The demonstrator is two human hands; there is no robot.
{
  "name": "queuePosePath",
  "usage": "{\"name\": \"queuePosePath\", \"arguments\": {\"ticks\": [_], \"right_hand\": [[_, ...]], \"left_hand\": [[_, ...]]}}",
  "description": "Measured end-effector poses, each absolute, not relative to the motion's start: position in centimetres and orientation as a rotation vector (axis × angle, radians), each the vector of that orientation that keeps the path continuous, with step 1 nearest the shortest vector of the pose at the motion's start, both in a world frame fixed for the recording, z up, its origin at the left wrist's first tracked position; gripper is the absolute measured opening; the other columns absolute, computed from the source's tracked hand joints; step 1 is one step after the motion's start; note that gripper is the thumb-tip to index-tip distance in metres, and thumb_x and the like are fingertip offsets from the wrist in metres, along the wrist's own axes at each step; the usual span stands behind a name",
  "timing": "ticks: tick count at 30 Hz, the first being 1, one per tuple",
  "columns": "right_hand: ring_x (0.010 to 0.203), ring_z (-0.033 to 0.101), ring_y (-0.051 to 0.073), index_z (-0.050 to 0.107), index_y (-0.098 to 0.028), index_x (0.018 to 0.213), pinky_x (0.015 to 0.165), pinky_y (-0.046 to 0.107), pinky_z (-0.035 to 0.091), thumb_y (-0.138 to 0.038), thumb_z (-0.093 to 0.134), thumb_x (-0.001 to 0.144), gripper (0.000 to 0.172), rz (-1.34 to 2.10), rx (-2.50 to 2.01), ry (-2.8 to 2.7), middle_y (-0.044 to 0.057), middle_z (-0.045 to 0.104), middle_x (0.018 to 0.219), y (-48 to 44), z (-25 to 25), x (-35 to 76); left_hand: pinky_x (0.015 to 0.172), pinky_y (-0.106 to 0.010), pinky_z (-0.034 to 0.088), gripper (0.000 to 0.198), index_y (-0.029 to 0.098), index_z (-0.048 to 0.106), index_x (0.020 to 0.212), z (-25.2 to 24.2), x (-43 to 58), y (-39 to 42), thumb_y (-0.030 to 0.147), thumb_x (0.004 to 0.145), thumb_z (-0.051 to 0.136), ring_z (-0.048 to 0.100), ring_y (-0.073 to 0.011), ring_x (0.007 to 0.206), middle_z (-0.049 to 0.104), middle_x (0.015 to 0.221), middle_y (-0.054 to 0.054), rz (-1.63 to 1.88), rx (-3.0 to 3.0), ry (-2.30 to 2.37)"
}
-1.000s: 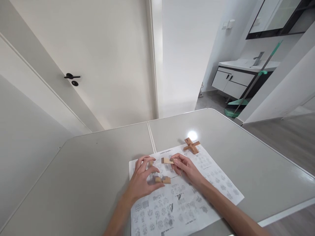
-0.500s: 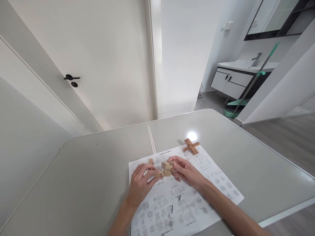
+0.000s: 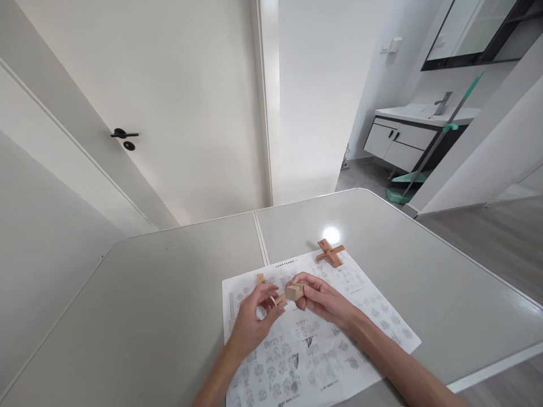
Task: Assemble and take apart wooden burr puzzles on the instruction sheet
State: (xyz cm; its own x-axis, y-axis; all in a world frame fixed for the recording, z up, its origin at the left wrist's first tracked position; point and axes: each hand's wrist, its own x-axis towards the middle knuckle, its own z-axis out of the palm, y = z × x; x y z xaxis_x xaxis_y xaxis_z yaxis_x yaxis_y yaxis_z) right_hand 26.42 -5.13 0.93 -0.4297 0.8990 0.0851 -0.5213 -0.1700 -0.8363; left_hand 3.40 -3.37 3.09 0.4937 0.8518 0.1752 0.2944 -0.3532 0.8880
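Our right fingers grip a wooden block just beside the piece our left fingers pinch; we seem to be matching them, which calls for careful alignment.

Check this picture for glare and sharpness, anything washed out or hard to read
Head view: a bright round glare on the grey table, just beyond the wooden cross, with a fainter sheen near the table's right edge; in the same view, small print on the paper sheet is too soft to read and details of the wooden piece in the right hand are unclear.
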Motion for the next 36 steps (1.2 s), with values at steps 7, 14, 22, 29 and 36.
{"name": "queuePosePath", "arguments": {"ticks": [7,14,22,29,36], "right_hand": [[0.069,0.049,0.013,0.069,-0.022,0.11,0.073,0.032,0.041,-0.05,0.07,0.095,0.032,1.756,-0.526,-1.097,0.005,0.062,0.101,-5.2,1.3,26.5],[0.067,0.047,0.015,0.069,-0.025,0.111,0.072,0.033,0.042,-0.056,0.067,0.095,0.035,1.55,-0.789,-1.06,0.004,0.063,0.093,-5.3,2.3,26.4],[0.063,0.046,0.015,0.072,-0.023,0.103,0.064,0.031,0.039,-0.053,0.072,0.091,0.032,1.419,-0.987,-1.231,-0.003,0.052,0.067,-5.3,1.7,25.8],[0.066,0.053,0.016,0.069,-0.022,0.101,0.068,0.032,0.042,-0.051,0.072,0.092,0.03,1.327,-0.992,-1.261,-0.003,0.056,0.068,-5.7,2.1,25.2],[0.065,0.052,0.017,0.068,-0.022,0.097,0.065,0.032,0.04,-0.05,0.072,0.092,0.028,1.234,-1.09,-1.304,-0.003,0.056,0.067,-5.5,1.3,25.1]], "left_hand": [[0.061,-0.028,0.052,0.044,0.022,0.048,0.131,4.0,4.2,-3.8,0.047,0.098,0.062,0.064,-0.0138,0.063,0.071,0.087,-0.003,0.589,1.435,0.804],[0.057,-0.028,0.054,0.066,0.022,0.039,0.144,3.5,5.0,-4.0,0.047,0.092,0.071,0.07,-0.0163,0.06,0.074,0.093,-0.007,0.684,1.249,0.836],[0.058,-0.031,0.058,0.087,0.023,0.035,0.153,3.7,5.5,-4.2,0.046,0.083,0.08,0.074,-0.0195,0.061,0.076,0.089,-0.005,0.738,1.195,0.941],[0.065,-0.036,0.061,0.073,0.022,0.049,0.14,3.1,5.6,-4.3,0.04,0.078,0.084,0.074,-0.0193,0.065,0.076,0.092,-0.005,0.774,1.241,0.954],[0.067,-0.034,0.06,0.069,0.026,0.051,0.133,2.1,5.5,-4.4,0.033,0.074,0.087,0.069,-0.0173,0.066,0.074,0.082,0.001,0.792,1.36,0.989]]}}
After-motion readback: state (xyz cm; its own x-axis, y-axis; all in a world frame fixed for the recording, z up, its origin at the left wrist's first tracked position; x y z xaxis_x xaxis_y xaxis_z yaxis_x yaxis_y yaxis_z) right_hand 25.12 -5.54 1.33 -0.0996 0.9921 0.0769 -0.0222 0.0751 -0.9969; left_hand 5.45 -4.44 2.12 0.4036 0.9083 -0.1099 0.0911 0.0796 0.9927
